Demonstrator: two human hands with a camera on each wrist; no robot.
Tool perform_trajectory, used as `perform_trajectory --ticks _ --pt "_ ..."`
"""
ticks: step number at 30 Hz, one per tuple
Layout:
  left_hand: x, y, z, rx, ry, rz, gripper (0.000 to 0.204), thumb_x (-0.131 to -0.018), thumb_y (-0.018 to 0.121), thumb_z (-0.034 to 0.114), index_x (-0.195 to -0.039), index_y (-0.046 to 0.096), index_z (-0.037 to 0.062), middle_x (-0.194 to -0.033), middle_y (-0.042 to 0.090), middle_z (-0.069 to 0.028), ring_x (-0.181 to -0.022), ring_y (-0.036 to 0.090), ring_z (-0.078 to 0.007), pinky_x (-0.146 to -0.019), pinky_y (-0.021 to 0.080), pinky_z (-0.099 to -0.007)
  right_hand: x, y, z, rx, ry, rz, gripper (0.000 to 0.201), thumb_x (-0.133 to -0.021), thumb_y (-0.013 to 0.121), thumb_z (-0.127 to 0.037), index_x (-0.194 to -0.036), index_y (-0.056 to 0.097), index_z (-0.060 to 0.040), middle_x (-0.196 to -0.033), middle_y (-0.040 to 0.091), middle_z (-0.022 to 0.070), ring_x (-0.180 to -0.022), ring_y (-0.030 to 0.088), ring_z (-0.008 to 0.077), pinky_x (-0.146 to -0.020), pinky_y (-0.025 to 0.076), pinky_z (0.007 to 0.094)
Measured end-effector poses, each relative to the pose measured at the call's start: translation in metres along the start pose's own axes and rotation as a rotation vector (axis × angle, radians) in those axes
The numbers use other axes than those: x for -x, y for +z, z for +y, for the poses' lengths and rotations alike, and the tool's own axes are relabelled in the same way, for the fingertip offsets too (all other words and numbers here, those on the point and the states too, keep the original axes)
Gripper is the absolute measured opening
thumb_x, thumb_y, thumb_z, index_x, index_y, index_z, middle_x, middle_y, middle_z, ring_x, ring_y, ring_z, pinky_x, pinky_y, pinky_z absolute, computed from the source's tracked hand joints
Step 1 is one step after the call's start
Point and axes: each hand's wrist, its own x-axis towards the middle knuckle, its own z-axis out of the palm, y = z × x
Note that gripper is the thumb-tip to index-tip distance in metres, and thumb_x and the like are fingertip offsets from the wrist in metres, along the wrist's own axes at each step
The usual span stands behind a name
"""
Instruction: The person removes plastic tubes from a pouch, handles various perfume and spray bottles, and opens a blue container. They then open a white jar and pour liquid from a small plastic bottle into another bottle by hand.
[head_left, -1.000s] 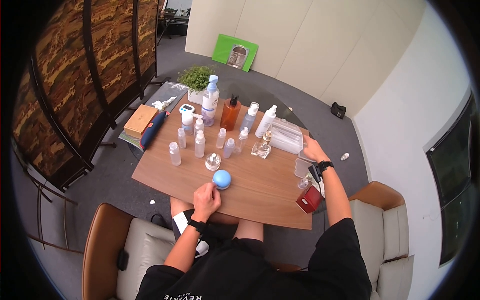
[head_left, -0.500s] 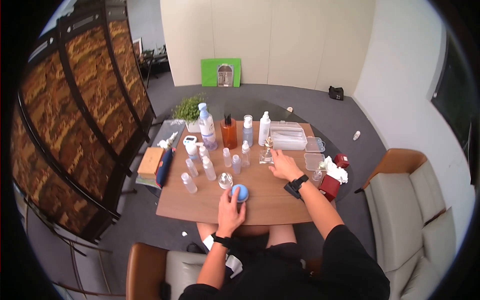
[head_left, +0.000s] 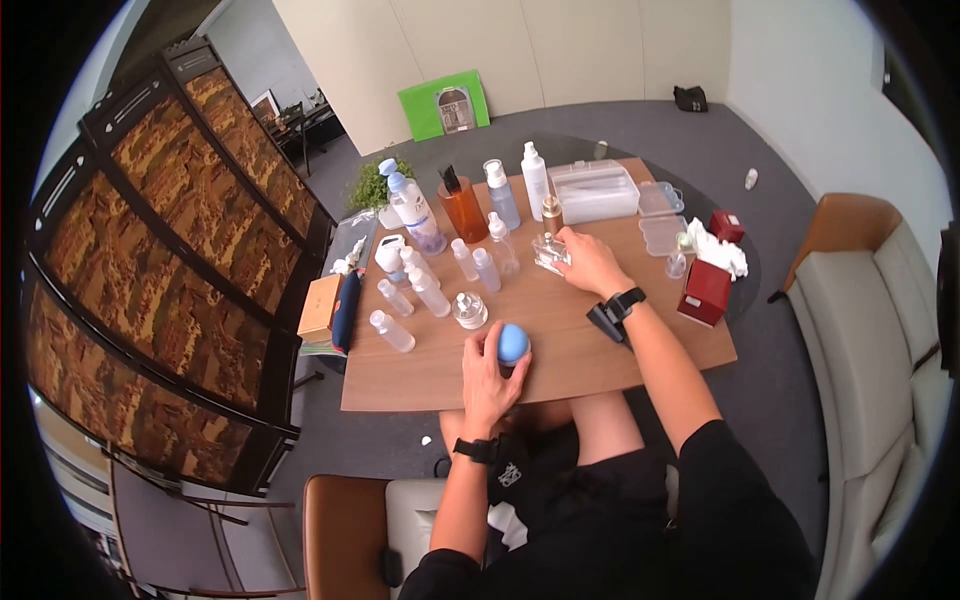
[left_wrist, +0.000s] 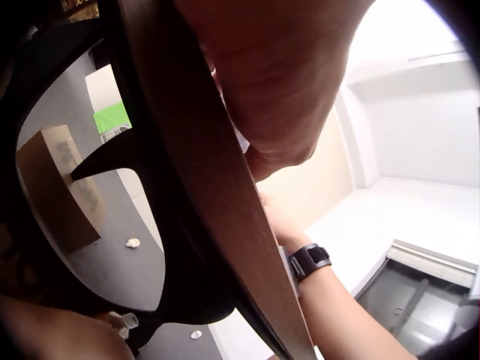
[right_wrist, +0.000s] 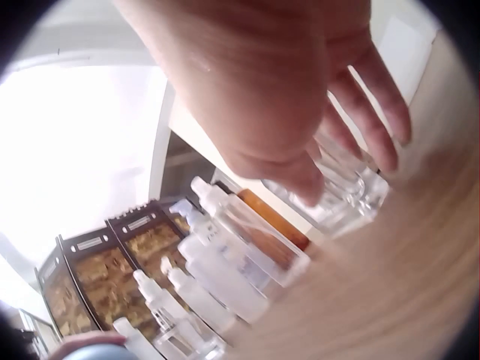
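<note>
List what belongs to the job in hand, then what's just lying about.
Apparently in the job:
blue round object, left hand around it
clear glass bottle, right hand at it

Seemingly just lying about:
potted plant
dark blue pouch
larger red box
black bag
green board

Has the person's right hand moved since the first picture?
Yes: the right hand has moved left, from the right end of the clear box to the glass bottle.
</note>
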Motion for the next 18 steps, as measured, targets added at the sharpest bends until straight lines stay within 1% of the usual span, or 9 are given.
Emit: perform_trajectory --ticks 2,3,5,6,7,9,10,16,18 --pt "0.000 0.004 -0.010 -0.013 0.059 0.019 0.071 -0.086 0.085 0.025 -0.145 0.054 0.0026 -0.126 0.057 -0.0246 -0.114 0.060 -0.0443 -0.100 0.051 -0.0496 0.014 -0.016 0.002 -0.116 -0.039 -0.099 0.044 -0.090 0.079 -0.020 -0.127 0.060 -0.0055 -0.117 0.074 0.0219 -0.111 0.068 0.0454 -0.093 0.055 0.0534" --pt "0.001 0.002 -0.012 -0.009 0.047 0.014 0.071 -0.086 0.085 0.025 -0.145 0.054 0.0026 -0.126 0.057 -0.0246 -0.114 0.060 -0.0443 -0.100 0.051 -0.0496 0.024 -0.025 0.002 -0.114 -0.033 -0.111 0.044 -0.090 0.079 -0.020 -0.127 0.060 -0.0055 -0.117 0.074 0.0219 -0.111 0.068 0.0454 -0.093 0.055 0.0534" --pt "-0.001 -0.009 -0.020 0.053 0.078 -0.032 0.067 -0.086 0.084 0.021 -0.144 0.055 0.0034 -0.122 0.058 -0.0234 -0.111 0.062 -0.0423 -0.095 0.053 -0.0484 0.044 -0.041 -0.002 -0.182 -0.050 -0.250 0.041 -0.090 0.079 -0.018 -0.125 0.061 -0.0053 -0.113 0.075 0.0235 -0.112 0.068 0.0454 -0.093 0.054 0.0542" --pt "-0.003 -0.022 -0.018 -0.032 0.075 -0.088 0.066 -0.086 0.084 0.020 -0.142 0.055 0.0028 -0.118 0.060 -0.0234 -0.108 0.063 -0.0428 -0.092 0.054 -0.0486 0.056 -0.045 -0.004 -0.189 -0.071 -0.245 0.040 -0.089 0.078 -0.011 -0.124 0.062 -0.0046 -0.107 0.076 0.0216 -0.101 0.073 0.0403 -0.087 0.056 0.0496" --pt "-0.004 -0.031 -0.020 0.008 0.022 -0.130 0.066 -0.083 0.083 0.018 -0.140 0.055 -0.0001 -0.117 0.060 -0.0249 -0.110 0.061 -0.0461 -0.096 0.052 -0.0506 0.064 -0.043 0.000 -0.185 -0.066 -0.277 0.040 -0.089 0.078 -0.011 -0.124 0.062 -0.0046 -0.107 0.076 0.0216 -0.101 0.073 0.0403 -0.087 0.056 0.0496" --pt "-0.004 -0.044 -0.026 0.008 0.038 -0.106 0.066 -0.083 0.083 0.017 -0.140 0.055 0.0002 -0.117 0.059 -0.0245 -0.109 0.061 -0.0458 -0.096 0.053 -0.0496 0.073 -0.042 0.010 -0.422 -0.057 -0.294 0.041 -0.088 0.079 -0.006 -0.125 0.063 -0.0037 -0.096 0.075 0.0125 -0.080 0.071 0.0251 -0.077 0.056 0.0396" --pt "-0.002 -0.046 -0.033 -0.004 0.012 -0.077 0.066 -0.083 0.083 0.017 -0.140 0.055 0.0004 -0.118 0.059 -0.0243 -0.109 0.061 -0.0458 -0.095 0.053 -0.0497 0.073 -0.043 0.011 -0.470 -0.077 -0.276 0.043 -0.086 0.081 -0.004 -0.125 0.064 -0.0036 -0.092 0.073 0.0089 -0.079 0.069 0.0200 -0.075 0.055 0.0367" --pt "-0.003 -0.040 -0.052 -0.032 -0.139 0.111 0.067 -0.085 0.084 0.017 -0.142 0.053 0.0004 -0.125 0.057 -0.0237 -0.116 0.060 -0.0439 -0.100 0.051 -0.0495 0.043 -0.034 0.002 -0.415 -0.081 -0.411 0.037 -0.087 0.083 -0.008 -0.118 0.063 -0.0018 -0.091 0.072 0.0080 -0.077 0.067 0.0158 -0.073 0.054 0.0330" --pt "0.001 -0.034 -0.054 -0.126 -0.088 0.249 0.065 -0.084 0.082 0.011 -0.142 0.054 0.0018 -0.132 0.054 -0.0237 -0.121 0.058 -0.0436 -0.104 0.049 -0.0500 0.033 -0.027 -0.001 -0.458 -0.079 -0.511 0.034 -0.087 0.084 -0.007 -0.112 0.062 -0.0010 -0.093 0.071 0.0046 -0.081 0.066 0.0122 -0.075 0.054 0.0308"
